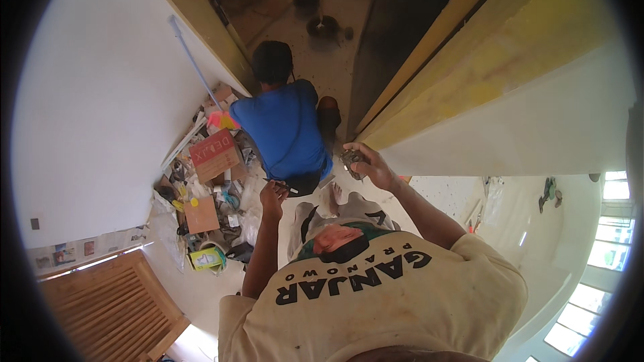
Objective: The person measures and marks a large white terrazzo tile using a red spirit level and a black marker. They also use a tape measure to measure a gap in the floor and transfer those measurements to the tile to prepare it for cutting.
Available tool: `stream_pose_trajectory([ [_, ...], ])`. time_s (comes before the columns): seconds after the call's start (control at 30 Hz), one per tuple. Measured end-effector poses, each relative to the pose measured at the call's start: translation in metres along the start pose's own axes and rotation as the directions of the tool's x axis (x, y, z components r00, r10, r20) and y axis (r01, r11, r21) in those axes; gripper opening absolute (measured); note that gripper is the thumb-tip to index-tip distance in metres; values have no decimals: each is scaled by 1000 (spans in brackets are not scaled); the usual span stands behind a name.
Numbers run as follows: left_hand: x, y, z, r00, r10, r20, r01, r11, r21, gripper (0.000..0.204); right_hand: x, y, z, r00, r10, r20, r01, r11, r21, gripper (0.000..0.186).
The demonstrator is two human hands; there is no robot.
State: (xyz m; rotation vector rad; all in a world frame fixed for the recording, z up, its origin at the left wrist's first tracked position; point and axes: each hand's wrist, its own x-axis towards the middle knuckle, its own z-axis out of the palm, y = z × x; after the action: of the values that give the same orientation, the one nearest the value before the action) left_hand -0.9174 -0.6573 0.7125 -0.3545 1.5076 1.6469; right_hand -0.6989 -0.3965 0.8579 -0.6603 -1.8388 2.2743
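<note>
My left hand [272, 195] is closed on a slim black object [288, 187] with a small pale mark, just below the back of a crouching person in a blue top [278, 134]. My right hand [373, 169] grips a dark, mottled, clumped object [352, 161], too indistinct to name, beside that person's right side near the yellow door edge. My bare foot [332, 197] shows on the pale floor between my hands.
A rubbish pile with a cardboard box [217, 154] and a pale pole [198, 67] lies at left, near a wooden louvred panel [111, 301]. A white wall [87, 107] and yellow door frame [469, 77] flank the dim doorway, which holds dark containers [322, 26].
</note>
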Motion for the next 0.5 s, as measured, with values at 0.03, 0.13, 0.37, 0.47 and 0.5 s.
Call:
stream_pose_trajectory([
  [0.03, -3, -4, 4, 1000, 2, -20, -2, 1000, 6, 20, 0, -2, -6, 1000, -10, -27, 10, 1000, -7, 55],
  [0.13, -9, -14, 18, 992, 126, 30, -129, 980, 149, 19, -1, -29, -10, 992, -74, -98, 67, 995, -72, 54],
  [0.37, -1, -27, 54, 876, 352, 331, -479, 716, 508, 22, 3, -27, -25, 998, -33, -45, 24, 982, -185, 58],
  [0.47, -15, -4, 76, 833, 396, 387, -553, 553, 624, 23, 2, -34, -25, 1000, 14, -27, -21, 963, -269, 61],
  [0.5, -19, 2, 81, 827, 395, 400, -558, 491, 669, 23, 3, -35, -27, 1000, 29, -11, -31, 953, -300, 62],
])
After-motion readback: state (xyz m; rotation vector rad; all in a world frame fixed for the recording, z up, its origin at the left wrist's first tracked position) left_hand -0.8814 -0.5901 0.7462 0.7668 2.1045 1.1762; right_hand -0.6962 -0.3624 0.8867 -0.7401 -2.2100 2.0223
